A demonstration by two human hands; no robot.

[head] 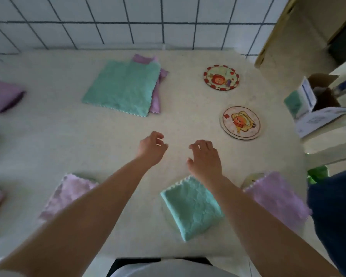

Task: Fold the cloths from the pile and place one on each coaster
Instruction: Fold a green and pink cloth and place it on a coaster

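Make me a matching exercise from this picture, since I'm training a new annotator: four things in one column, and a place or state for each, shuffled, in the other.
Things:
1. teal cloth on the pile
2. folded teal cloth
3. red-rimmed coaster
4. left hand

Places or states:
A. bare, far right near the wall
B. empty, fingers loosely curled above the counter
C. unfolded, lying on purple cloths
D. folded, near edge, beneath the right forearm

Pairs: 1-C, 2-D, 3-A, 4-B
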